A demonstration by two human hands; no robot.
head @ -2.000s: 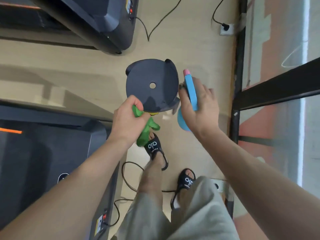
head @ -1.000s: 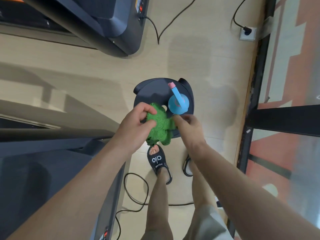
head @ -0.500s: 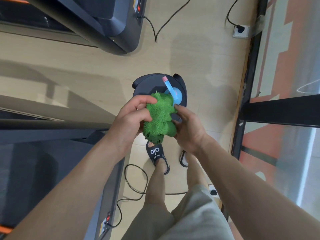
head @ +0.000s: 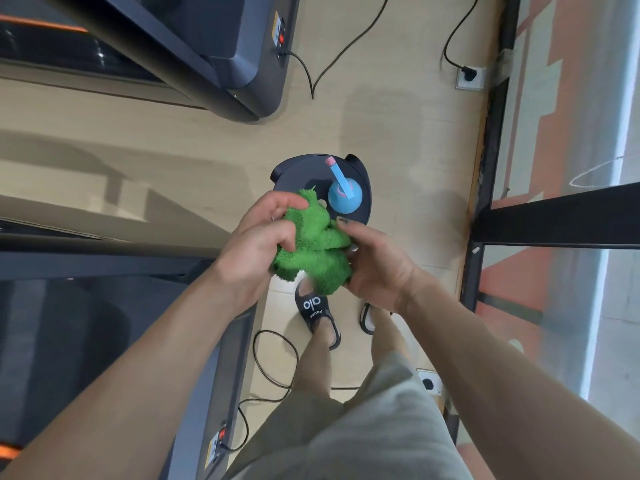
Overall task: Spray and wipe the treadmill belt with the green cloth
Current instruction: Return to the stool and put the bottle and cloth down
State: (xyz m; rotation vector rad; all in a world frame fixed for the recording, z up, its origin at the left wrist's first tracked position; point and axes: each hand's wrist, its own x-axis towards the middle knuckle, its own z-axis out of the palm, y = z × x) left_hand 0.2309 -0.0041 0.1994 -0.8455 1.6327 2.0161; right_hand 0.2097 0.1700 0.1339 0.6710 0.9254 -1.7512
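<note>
Both hands are closed on the bunched green cloth (head: 313,247), the left hand (head: 258,247) gripping its left side with fingers curled over the top and the right hand (head: 375,263) pinching and cupping its right side, so the cloth is held in the air between them above the person's sandalled feet. Just beyond the cloth stands a dark round stool (head: 304,171), and on its seat, apart from the hands, a blue spray bottle (head: 343,192) with a pink-tipped nozzle stands upright. The treadmill (head: 104,327) lies at the lower left beside the left forearm, a second treadmill (head: 221,46) sits at the upper left, and black cables trail over the pale wooden floor (head: 398,116).
</note>
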